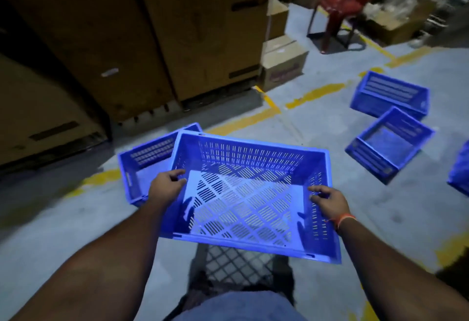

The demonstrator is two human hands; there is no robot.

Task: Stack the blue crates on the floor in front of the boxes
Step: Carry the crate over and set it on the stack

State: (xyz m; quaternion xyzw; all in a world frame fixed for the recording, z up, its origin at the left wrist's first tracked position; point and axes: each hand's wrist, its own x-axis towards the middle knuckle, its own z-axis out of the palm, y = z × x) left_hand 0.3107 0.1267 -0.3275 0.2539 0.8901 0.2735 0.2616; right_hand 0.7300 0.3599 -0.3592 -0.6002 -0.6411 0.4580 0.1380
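Both hands (166,186) (330,202) grip blue crate's (243,204) side rims.

A grey concrete floor (317,128) is seen, marked with worn yellow lines (243,120). Tall cardboard boxes (142,41) are stood on it at the back, a smaller carton (281,63) just beside them. A blue crate (142,166) is set near the boxes, two more crates (390,95) (388,143) are left well apart on the right, another (460,171) cut off at the edge. A red chair (337,8) is parked further back.
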